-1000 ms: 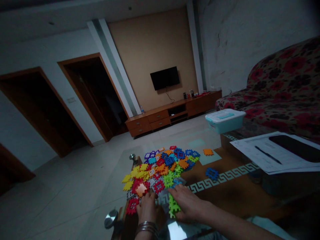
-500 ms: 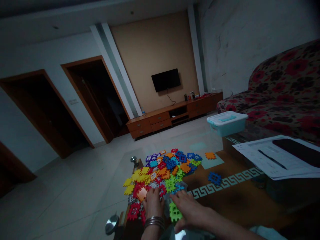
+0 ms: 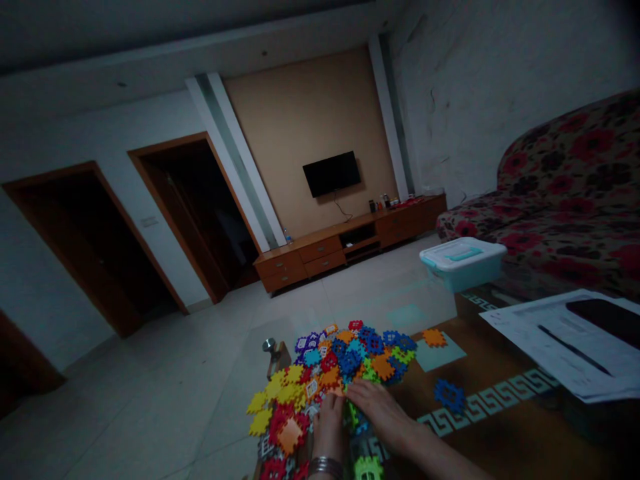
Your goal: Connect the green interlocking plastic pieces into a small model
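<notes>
My left hand, with metal bangles at the wrist, reaches over a heap of colourful plastic interlocking tiles. Its fingers point forward and stay close together, the tips at an orange tile. Right beside it, my right hand lies over green tiles with its fingers stretched out flat. Whether either hand grips a tile is hard to see in the dim light. Yellow tiles and red tiles spread to the left. A bright green tile sits below my right wrist.
The heap is on a glass-topped table. A lone blue tile and an orange tile lie on its right side. Papers with a pen and dark phone-like object rest at right, a lidded box behind.
Both hands have moved forward onto the heap and closer together. The bright green tile beside my right hand now shows nearer the bottom edge. The camera view has tipped upward.
</notes>
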The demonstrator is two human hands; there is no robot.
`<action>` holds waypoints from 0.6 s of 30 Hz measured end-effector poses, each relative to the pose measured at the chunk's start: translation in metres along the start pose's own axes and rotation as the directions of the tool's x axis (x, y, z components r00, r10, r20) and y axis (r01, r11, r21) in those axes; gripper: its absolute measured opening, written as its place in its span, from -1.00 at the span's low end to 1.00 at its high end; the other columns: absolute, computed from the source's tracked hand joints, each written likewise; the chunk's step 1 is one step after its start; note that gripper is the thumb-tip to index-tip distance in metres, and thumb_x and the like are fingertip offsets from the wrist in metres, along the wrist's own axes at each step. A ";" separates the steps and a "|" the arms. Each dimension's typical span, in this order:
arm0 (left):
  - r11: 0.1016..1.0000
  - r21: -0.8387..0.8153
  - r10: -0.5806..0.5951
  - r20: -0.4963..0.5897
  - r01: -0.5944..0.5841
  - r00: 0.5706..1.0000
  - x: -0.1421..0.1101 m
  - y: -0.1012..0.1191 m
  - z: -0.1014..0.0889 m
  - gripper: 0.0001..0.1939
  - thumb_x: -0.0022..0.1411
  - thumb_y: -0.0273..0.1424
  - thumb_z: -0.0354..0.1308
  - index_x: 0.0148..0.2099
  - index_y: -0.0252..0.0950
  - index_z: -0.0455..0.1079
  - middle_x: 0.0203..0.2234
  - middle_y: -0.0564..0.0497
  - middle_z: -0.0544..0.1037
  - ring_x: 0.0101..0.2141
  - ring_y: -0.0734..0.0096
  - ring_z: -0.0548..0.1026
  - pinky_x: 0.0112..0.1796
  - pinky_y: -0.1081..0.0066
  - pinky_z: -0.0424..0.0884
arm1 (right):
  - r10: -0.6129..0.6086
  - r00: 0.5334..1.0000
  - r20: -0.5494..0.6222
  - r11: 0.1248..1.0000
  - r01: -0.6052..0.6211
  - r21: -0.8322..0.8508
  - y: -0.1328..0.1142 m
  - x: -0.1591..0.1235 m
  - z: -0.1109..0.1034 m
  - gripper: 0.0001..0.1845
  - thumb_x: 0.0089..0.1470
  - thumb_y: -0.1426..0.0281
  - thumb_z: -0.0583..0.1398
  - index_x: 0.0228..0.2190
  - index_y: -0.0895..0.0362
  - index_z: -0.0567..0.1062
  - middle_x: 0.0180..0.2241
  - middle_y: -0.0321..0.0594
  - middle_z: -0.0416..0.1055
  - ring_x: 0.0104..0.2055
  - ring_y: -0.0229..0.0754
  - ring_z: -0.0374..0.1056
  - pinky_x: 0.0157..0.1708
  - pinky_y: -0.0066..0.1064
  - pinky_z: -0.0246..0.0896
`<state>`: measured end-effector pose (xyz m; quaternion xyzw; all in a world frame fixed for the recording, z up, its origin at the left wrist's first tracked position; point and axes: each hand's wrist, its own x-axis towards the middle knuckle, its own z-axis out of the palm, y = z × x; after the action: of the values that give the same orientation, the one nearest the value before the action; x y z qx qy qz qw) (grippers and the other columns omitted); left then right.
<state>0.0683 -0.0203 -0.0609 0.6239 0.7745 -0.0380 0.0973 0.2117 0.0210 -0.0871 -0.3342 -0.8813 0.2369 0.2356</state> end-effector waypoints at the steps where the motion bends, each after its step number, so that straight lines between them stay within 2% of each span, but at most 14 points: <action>1: 1.000 0.000 0.001 0.017 -0.001 1.000 -0.001 -0.005 0.000 -0.22 -0.09 -0.67 -0.02 0.22 -0.12 0.28 0.22 0.06 0.34 0.21 0.36 0.29 0.08 0.39 0.27 | 0.017 1.000 0.019 0.999 -0.017 -0.035 -0.002 0.001 0.000 -0.41 0.10 0.65 0.00 0.09 0.04 0.44 0.17 -0.13 0.35 0.23 0.00 0.17 0.18 -0.12 0.08; 4: 1.000 -0.013 -0.017 0.056 0.018 0.998 -0.007 -0.018 0.002 -0.29 -0.04 -0.66 -0.04 0.19 -0.17 0.31 0.22 0.00 0.34 0.20 0.34 0.29 0.11 0.33 0.24 | 0.127 0.990 0.055 0.978 -0.116 -0.172 -0.008 0.001 -0.005 -0.56 0.10 0.61 0.05 -0.07 0.08 0.55 0.09 -0.06 0.42 0.19 0.11 0.21 0.15 -0.02 0.09; 7: 0.998 -0.059 -0.015 0.061 0.019 0.998 -0.011 -0.026 0.003 -0.39 -0.02 -0.63 0.00 0.10 -0.17 0.39 0.19 -0.04 0.37 0.20 0.24 0.29 0.12 0.19 0.25 | 0.228 0.973 0.033 0.940 -0.211 -0.267 -0.011 -0.002 -0.015 -0.63 0.04 0.61 0.11 -0.15 0.16 0.57 0.03 0.03 0.43 0.14 0.17 0.24 0.11 -0.01 0.11; 10: 0.994 -0.110 -0.009 0.036 0.013 0.999 -0.014 -0.028 0.003 -0.44 -0.05 -0.61 0.05 0.02 -0.14 0.43 0.20 -0.01 0.37 0.22 0.21 0.28 0.14 0.13 0.24 | 0.230 0.972 0.038 0.942 -0.213 -0.257 -0.009 -0.005 -0.024 -0.60 -0.08 0.61 0.19 -0.14 0.19 0.54 0.04 0.01 0.39 0.13 0.14 0.23 0.09 -0.12 0.13; 14: 0.990 -0.140 -0.022 0.023 0.025 0.999 -0.016 -0.021 0.004 -0.48 -0.05 -0.62 0.08 -0.03 -0.12 0.43 0.18 0.03 0.41 0.21 0.25 0.29 0.17 0.17 0.20 | 0.217 0.974 0.072 0.956 -0.197 -0.217 -0.003 -0.003 -0.027 -0.54 -0.14 0.60 0.21 -0.13 0.15 0.49 0.04 -0.08 0.38 0.12 0.06 0.20 0.08 -0.20 0.08; 18: 0.993 -0.099 -0.061 0.025 0.063 0.998 -0.020 -0.016 0.003 -0.48 -0.03 -0.62 0.09 0.02 -0.24 0.40 0.15 -0.12 0.41 0.17 0.12 0.31 0.08 0.18 0.25 | 0.234 0.971 0.057 0.946 -0.213 -0.246 -0.003 -0.001 -0.026 -0.54 -0.16 0.59 0.24 -0.13 0.13 0.45 0.01 -0.09 0.37 0.08 0.08 0.20 0.06 -0.16 0.04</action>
<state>0.0568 -0.0431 -0.0609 0.5934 0.7934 -0.0090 0.1354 0.2262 0.0255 -0.0653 -0.4473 -0.8690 0.1689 0.1274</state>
